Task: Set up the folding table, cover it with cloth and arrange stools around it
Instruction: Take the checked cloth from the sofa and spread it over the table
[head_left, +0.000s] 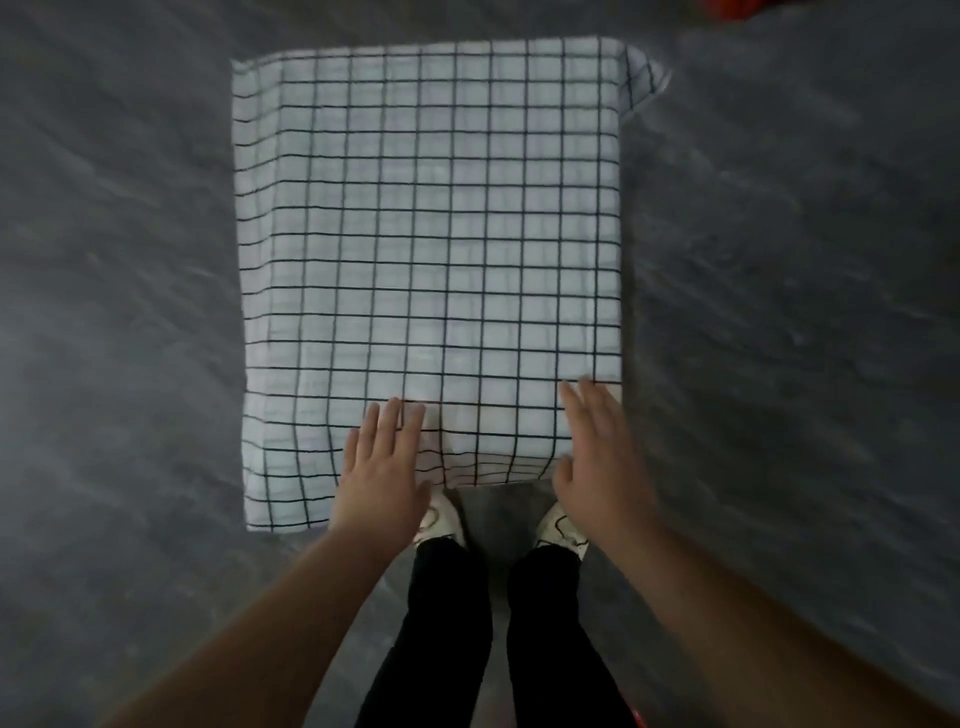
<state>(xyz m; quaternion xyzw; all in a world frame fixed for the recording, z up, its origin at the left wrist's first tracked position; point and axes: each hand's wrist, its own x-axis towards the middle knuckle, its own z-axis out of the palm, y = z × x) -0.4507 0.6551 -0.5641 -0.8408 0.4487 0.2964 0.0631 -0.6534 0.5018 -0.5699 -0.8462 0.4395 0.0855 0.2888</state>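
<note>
A white cloth with a black grid pattern (426, 234) covers the whole top of the folding table and hangs over its edges; the table itself is hidden under it. My left hand (382, 467) lies flat with straight fingers on the cloth at the near edge, left of centre. My right hand (597, 457) lies flat on the cloth at the near right corner. At that corner the cloth hangs shorter than on the near left side. No stool is in view.
Dark grey floor (779, 312) surrounds the table on all sides. My legs in black trousers and my white shoes (441, 519) stand right at the table's near edge. A red object (737, 8) shows partly at the top right edge.
</note>
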